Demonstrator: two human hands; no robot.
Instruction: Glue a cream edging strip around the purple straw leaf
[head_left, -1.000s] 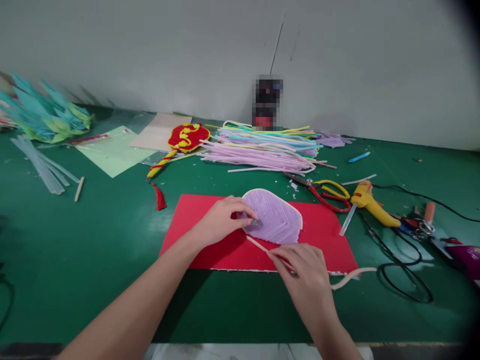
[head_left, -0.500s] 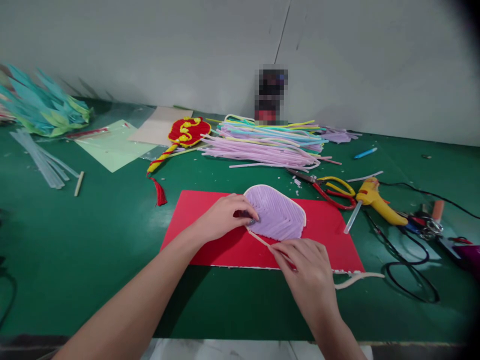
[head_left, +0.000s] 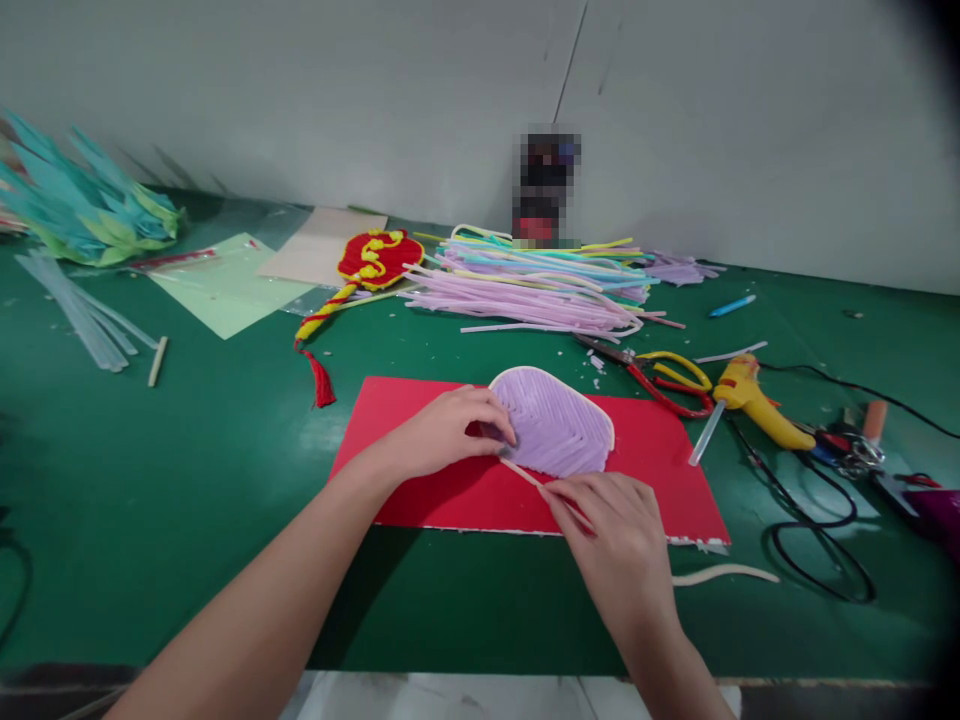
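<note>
A rounded purple panel (head_left: 559,425), covered in slanting rows of pipe cleaners, lies on a red sheet (head_left: 675,450). A cream pipe cleaner (head_left: 523,473) borders its upper and right edge. At the panel's lower left edge, my left hand (head_left: 457,430) pinches where the cream strand meets it; the fingertips partly hide the contact. Between the thumb and fingers of my right hand (head_left: 611,530), the same strand is held at the panel's lower side. Its loose end shows beyond my right wrist, over the green table.
Behind lies a pile of pastel pipe cleaners (head_left: 532,290), with a red and yellow fan ornament (head_left: 379,258) beside it. Scissors (head_left: 667,385), a yellow glue gun (head_left: 761,405) and its black cable are on the right. Clear glue sticks (head_left: 82,315) lie left.
The cream strand's loose end has shifted slightly right and down. Both hands stay nearly in place at the panel, and the view has tilted a little.
</note>
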